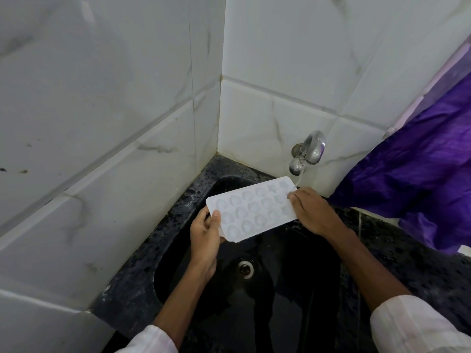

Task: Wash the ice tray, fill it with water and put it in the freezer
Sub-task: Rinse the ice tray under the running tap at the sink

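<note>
Tray (252,208) (white, moulded cells) under tap (309,152)

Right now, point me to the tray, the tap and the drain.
tray (251,208), head view, on the moulded middle of its top face.
tap (312,149), head view, on the curved chrome body.
drain (246,268), head view, on the metal ring in the sink's floor.

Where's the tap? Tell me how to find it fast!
Look at the black sink in the corner of the tiled walls. Above its far edge, on the right-hand wall, sits the tap, just over the white ice tray. It is the only shiny metal thing, with water running from it.
</note>
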`<state>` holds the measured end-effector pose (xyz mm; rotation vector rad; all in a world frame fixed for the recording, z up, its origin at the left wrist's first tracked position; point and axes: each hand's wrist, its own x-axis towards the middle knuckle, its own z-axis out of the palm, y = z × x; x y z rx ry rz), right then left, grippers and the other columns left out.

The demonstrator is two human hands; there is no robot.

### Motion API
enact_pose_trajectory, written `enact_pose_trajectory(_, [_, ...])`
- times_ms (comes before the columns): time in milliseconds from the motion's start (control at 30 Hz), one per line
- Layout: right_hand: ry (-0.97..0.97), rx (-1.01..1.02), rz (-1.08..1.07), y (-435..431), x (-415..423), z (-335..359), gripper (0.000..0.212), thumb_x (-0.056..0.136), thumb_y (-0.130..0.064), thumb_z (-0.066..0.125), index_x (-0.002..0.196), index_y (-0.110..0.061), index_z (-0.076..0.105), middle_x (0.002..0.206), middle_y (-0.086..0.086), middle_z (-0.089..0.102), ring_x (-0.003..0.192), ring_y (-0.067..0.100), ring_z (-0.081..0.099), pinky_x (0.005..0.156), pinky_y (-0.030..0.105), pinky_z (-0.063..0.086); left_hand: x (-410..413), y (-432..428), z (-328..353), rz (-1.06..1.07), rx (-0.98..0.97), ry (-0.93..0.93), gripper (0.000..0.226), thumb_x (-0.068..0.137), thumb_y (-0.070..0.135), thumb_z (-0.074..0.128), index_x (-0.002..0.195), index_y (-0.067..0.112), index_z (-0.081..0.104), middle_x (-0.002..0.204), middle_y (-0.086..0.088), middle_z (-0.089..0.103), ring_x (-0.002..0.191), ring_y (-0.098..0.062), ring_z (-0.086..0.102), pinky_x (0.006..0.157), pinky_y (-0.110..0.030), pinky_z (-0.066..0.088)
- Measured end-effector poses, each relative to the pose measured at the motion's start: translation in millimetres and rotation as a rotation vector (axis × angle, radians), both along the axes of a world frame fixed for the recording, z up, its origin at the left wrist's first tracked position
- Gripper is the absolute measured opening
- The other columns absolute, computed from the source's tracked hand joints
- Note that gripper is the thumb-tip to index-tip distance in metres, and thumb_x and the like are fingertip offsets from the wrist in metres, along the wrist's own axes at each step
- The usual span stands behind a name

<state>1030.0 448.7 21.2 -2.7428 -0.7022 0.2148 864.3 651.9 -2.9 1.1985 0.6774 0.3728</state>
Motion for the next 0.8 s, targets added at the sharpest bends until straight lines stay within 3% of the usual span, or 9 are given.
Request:
enact_pose_trajectory(133, [0.088,0.090,-0.068,3.6,-8.9,-3.3,0.045,0.102,-0.049,0.026,0.132,-0.029,0.053,0.137,-0.005,0.045,0.122,0.019,0.050,0.105,0.040,0.039,0.9,1.0,1.0,0.016,-0.002,0.007,0.023,0.104,0.018,0.047,0.121,0.015,0.063,0.098,0.004,0.078,0.095,-0.017,0.074,0.078,-0.042,0.062])
enact_pose_trajectory(333, [0.048,0.111,-0.015,-3.3,-4.0,0.6,0.040,0.105,-0.036,0.030,0.122,-0.023,0.064,0.127,-0.003,0.057,0.113,0.009,0.051,0.099,0.027,0.037,0.8,4.2,-0.1,0.016,-0.017,0.012,0.026,0.104,0.018,0.049,0.127,0.015,0.061,0.100,0.004,0.078,0.096,-0.018,0.074,0.081,-0.047,0.061])
enact_pose_trajectory(500, [0.035,0.063,-0.043,-0.1,-4.6,-0.4,0.047,0.103,-0.047,0.025,0.128,-0.025,0.058,0.132,-0.005,0.052,0.117,0.016,0.053,0.103,0.040,0.042,0.6,-4.2,1.4,0.017,-0.030,0.011,0.024,0.104,0.018,0.047,0.123,0.017,0.062,0.099,0.006,0.077,0.096,-0.016,0.074,0.083,-0.046,0.061])
enact_pose_trajectory(633, [0.117,0.146,-0.006,-2.6,-4.5,-0.8,0.045,0.103,-0.046,0.028,0.132,-0.026,0.057,0.132,-0.007,0.048,0.121,0.012,0.048,0.106,0.033,0.037,1.1,0.1,0.0,0.053,-0.033,0.012,0.026,0.104,0.017,0.049,0.127,0.012,0.061,0.101,0.003,0.077,0.100,-0.022,0.073,0.082,-0.050,0.061])
enact_pose_trajectory(800, [0.125,0.224,0.017,-5.0,-7.8,6.3,0.044,0.105,-0.043,0.025,0.128,-0.027,0.059,0.131,-0.013,0.051,0.117,0.003,0.044,0.098,0.022,0.031,2.3,1.2,-0.9,0.057,-0.056,0.016,0.024,0.103,0.017,0.050,0.123,0.014,0.063,0.101,0.004,0.077,0.099,-0.021,0.073,0.084,-0.050,0.060])
